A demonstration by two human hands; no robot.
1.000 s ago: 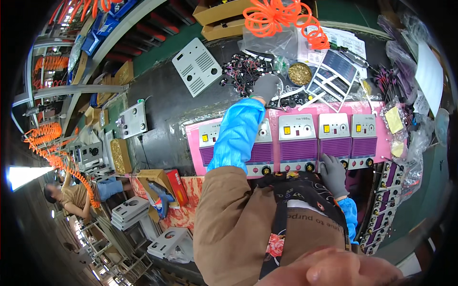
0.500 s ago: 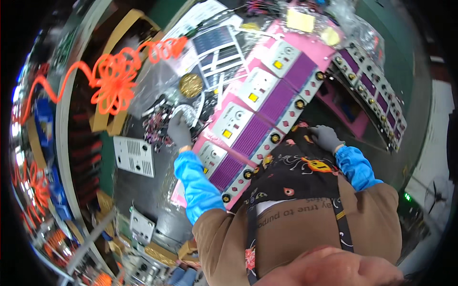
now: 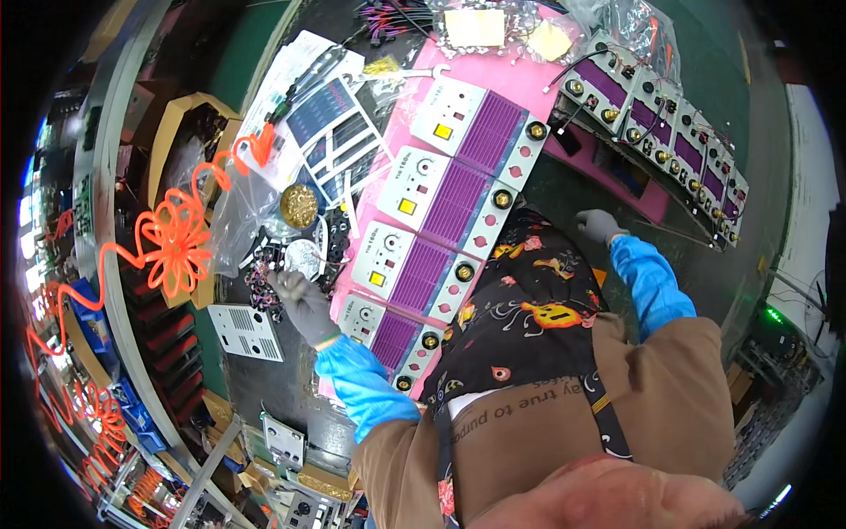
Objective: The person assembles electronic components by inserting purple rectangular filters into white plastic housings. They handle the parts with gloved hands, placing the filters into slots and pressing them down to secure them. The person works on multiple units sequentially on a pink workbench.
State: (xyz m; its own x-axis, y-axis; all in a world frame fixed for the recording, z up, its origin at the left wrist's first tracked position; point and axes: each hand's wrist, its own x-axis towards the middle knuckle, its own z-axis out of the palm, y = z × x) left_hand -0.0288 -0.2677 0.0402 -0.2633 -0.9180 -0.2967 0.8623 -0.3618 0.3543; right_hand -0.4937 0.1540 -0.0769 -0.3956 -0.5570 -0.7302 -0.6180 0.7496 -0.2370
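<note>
My left hand (image 3: 304,307), in a grey glove, reaches to a heap of small dark and pink parts (image 3: 262,280) beside a round silver dish (image 3: 304,259). Its fingers are bent together; anything between them is too small to make out. My right hand (image 3: 601,227), also gloved, is held past the front of the panels with its fingers curled and no visible object in it. Between my hands a row of several white-and-purple front panels (image 3: 441,199) lies on a pink foam sheet (image 3: 374,189). Each has a yellow square, a knob and brass-coloured round connectors.
A second row of wired panels (image 3: 656,132) stands at the right. A dish of brass-coloured parts (image 3: 299,206), label sheets (image 3: 330,119) and a wrench (image 3: 423,72) lie beyond. A slotted white plate (image 3: 248,332) is on the left; an orange coiled hose (image 3: 174,242) hangs over there.
The view has shifted, so the panels appear further left. My left hand has moved from the silver dish to the small parts beside it. My right hand has drawn away from the apron.
</note>
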